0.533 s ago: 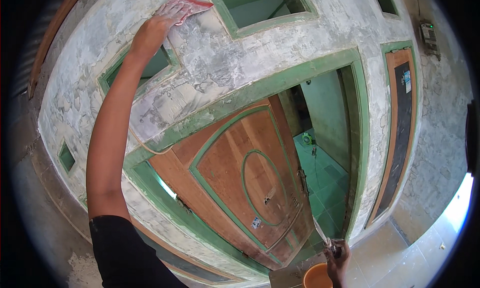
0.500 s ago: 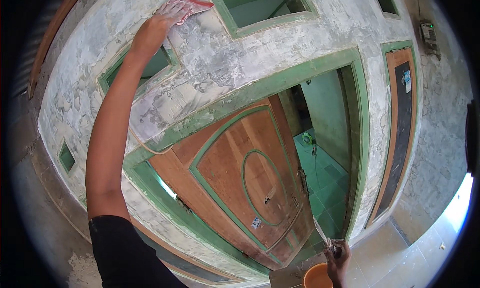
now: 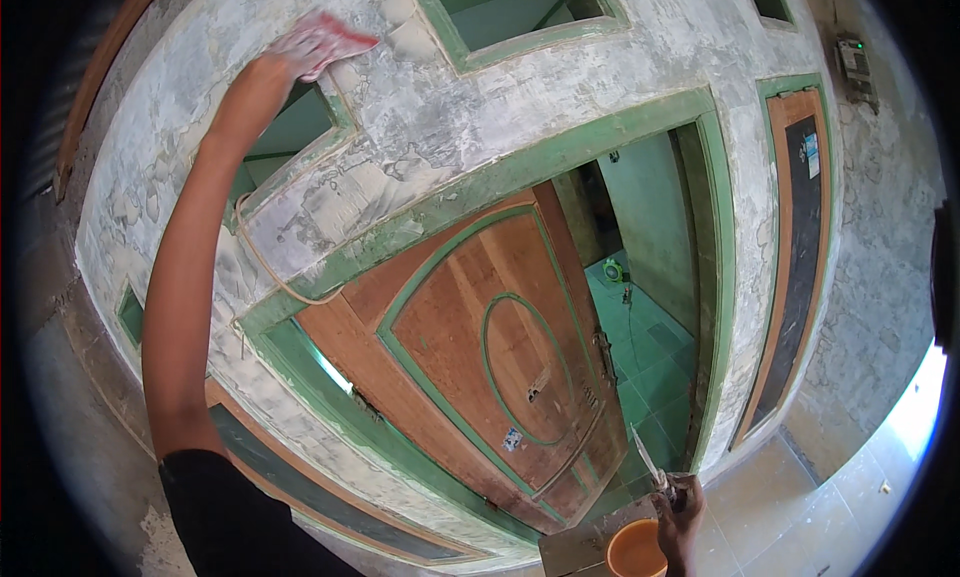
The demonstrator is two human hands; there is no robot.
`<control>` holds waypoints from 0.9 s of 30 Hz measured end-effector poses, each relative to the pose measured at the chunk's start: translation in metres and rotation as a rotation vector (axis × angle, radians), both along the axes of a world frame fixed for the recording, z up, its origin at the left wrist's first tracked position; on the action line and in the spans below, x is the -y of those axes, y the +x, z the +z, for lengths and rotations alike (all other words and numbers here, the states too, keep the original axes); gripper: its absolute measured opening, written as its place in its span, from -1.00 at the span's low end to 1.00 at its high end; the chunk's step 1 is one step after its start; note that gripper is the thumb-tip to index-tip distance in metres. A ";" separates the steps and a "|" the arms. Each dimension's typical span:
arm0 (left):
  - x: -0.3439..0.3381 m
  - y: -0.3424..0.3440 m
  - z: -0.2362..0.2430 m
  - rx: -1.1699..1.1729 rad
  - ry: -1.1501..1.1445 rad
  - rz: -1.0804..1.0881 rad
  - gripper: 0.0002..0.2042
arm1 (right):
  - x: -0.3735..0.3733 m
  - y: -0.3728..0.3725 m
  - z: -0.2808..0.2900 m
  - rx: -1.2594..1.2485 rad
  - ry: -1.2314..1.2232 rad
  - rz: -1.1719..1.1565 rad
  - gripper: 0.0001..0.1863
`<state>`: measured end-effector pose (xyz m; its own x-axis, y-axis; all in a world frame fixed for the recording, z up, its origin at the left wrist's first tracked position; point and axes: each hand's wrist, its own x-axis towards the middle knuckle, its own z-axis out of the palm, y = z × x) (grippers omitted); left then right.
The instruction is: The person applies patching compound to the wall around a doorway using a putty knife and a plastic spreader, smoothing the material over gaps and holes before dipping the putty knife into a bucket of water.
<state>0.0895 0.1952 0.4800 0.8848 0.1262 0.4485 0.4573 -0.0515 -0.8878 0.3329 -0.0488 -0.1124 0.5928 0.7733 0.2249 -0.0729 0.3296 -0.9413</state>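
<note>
My left arm reaches up to the wall (image 3: 440,127), which is covered in patchy grey-white plaster. There my left hand (image 3: 262,82) presses a red, flat putty spreader (image 3: 342,43), smeared with white, against the surface above a small green-framed opening (image 3: 300,127). Motion blurs the fingers a little. Low on the right, my right hand (image 3: 682,512) is closed round the handle of a putty knife (image 3: 645,454), its narrow blade pointing up. An orange bucket (image 3: 632,552) is beside that hand, partly hidden by it.
A brown wooden door (image 3: 470,327) with green trim stands ajar in a green frame (image 3: 715,227). Beyond it, a green fan (image 3: 613,270) sits on a tiled floor. A loose cable (image 3: 262,262) hangs below the small opening. Another green-framed opening (image 3: 455,52) is higher up.
My left hand and the red spreader have slid left and slightly down along the wall. My right hand and the putty knife have barely moved.
</note>
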 end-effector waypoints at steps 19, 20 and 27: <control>0.147 -0.007 -0.337 1.101 -1.960 -0.718 -0.73 | -0.001 -0.035 0.080 -0.327 0.098 0.634 -0.74; 0.150 -0.007 -0.338 1.101 -1.967 -0.719 -0.73 | 0.000 -0.034 0.080 -0.327 0.093 0.629 -0.74; 0.162 -0.003 -0.352 0.669 -1.770 -0.440 -0.76 | 0.001 -0.029 0.084 -0.442 0.195 0.695 -0.76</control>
<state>0.0862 0.0329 0.1279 0.7429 0.5944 0.3080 0.3533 -0.7389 0.5738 0.3039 -0.0502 -0.0287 0.0620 0.9658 0.2516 -0.6673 0.2276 -0.7092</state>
